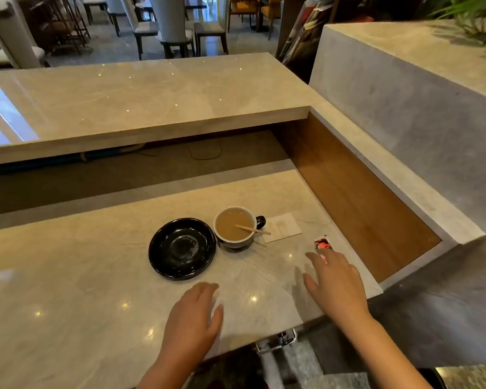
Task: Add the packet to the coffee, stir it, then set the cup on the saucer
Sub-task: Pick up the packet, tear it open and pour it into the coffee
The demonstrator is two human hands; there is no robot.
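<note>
Reaching right hand (pixel 337 287) over packet (pixel 321 244)

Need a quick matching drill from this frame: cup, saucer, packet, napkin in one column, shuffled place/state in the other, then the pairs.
Things:
1. cup
2. saucer
3. packet
4. napkin

Places/states:
A. under the right hand's fingertips, partly covered
B. black, nothing on it, left of the cup
C. flat on the counter, behind the cup's handle
D. holds light brown coffee and a wooden stirrer

Pairs: 1-D, 2-B, 3-A, 4-C
</note>
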